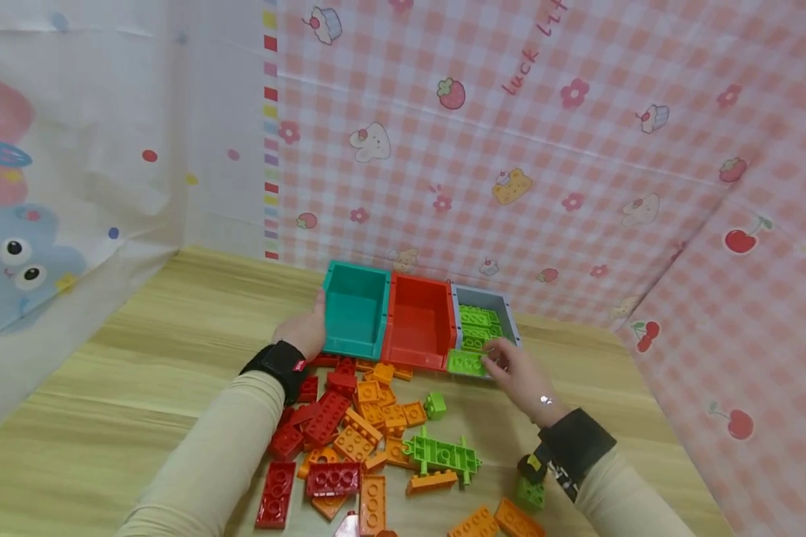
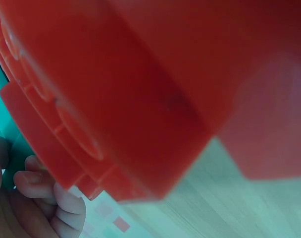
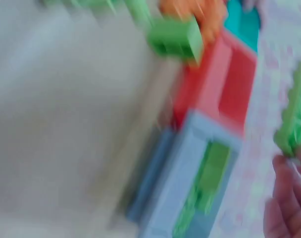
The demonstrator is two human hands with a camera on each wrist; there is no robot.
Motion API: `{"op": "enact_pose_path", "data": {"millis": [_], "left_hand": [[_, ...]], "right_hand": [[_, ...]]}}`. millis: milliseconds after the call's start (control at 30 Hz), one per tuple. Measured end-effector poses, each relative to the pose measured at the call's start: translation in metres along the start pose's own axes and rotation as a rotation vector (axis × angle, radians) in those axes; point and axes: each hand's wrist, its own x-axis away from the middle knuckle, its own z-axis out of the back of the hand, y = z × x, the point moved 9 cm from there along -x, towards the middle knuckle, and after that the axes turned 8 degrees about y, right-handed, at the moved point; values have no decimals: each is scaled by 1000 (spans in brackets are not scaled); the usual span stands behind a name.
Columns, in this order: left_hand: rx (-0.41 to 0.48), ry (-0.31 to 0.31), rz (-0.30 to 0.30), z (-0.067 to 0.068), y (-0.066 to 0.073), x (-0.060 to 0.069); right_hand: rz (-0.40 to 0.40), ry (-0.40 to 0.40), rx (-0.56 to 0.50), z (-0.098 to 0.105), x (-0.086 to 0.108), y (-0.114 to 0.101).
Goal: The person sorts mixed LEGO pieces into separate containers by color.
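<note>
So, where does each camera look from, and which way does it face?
Head: worn on the head, facing forward and down at the teal bin, red bin, gray bin and loose bricks; left hand, right hand and sleeves show.
Left wrist: worn there, looking past close red bricks toward the left hand's curled fingers at the teal bin's edge.
Right wrist: worn there, blurred, looking along the bins; the right hand pinches a lime-green brick.
Shared: head and right wrist views both show all three bins.
</note>
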Motion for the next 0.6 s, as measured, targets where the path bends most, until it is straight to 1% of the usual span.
{"op": "enact_pose_path", "data": {"millis": [67,100,167,267,333,467,600], "left_hand": [[6,1,5,-1,0,0],[8,-2,10,-1,0,0],[11,2,28,0,-5,1],[13,9,46,1,-10,3],[0,13,42,2,-10,4],[-29,20,17,2,-4,3],[-35,48,3,6,2,1]], "right_hand": [[-112,70,32,14,-14,20],[-154,99,54,19,-21,28],[-188,137,119,23,-37,39],[-207,154,214,19,-58,51],[-212,165,284,16,-71,56],[-234,177,384,9,-94,62],[-278,167,434,2,-114,64]]}}
